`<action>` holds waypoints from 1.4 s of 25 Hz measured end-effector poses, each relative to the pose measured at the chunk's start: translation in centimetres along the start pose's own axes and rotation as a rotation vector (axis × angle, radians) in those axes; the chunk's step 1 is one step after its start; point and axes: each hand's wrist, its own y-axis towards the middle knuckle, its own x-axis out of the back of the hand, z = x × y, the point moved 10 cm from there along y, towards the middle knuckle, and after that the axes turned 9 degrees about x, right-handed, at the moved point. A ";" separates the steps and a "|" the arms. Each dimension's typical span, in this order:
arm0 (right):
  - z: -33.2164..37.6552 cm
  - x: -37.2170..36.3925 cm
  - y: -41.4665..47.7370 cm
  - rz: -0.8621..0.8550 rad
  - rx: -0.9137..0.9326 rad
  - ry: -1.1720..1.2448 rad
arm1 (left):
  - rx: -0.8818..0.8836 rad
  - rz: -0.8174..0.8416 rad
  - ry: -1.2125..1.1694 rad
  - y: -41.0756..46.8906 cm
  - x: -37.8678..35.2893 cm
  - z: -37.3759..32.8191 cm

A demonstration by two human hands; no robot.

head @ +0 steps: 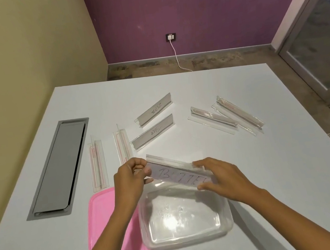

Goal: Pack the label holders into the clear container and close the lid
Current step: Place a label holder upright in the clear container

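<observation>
A clear label holder (178, 174) with a handwritten card inside hangs over the far rim of the clear container (185, 218). My left hand (129, 179) pinches its left end and my right hand (216, 176) grips its right end. The container is open and nothing lies in it. Its pink lid (100, 215) lies flat to the left, partly under my left forearm. Two carded holders (153, 110) (152, 132) stand on the table beyond. Two clear holders (212, 120) (239, 113) lie to the right, and two more (97, 165) (122, 144) lie flat on the left.
The white table (253, 176) has a grey recessed cable hatch (59, 168) along its left side. A yellow wall runs close on the left, a purple wall with a socket and white cable (177, 56) stands behind, and a glass door (319, 48) is at right.
</observation>
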 end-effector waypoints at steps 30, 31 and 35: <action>0.9 -9.3 -0.8 0.097 0.015 -0.386 | 0.064 -0.015 0.302 -1.6 0.2 8.3; 1.2 -9.1 -0.8 0.078 0.026 -0.398 | 0.067 -0.015 0.299 -1.5 0.2 8.3; 2.1 -8.3 -1.1 0.007 0.024 -0.504 | 0.069 -0.015 0.292 -1.5 0.3 8.4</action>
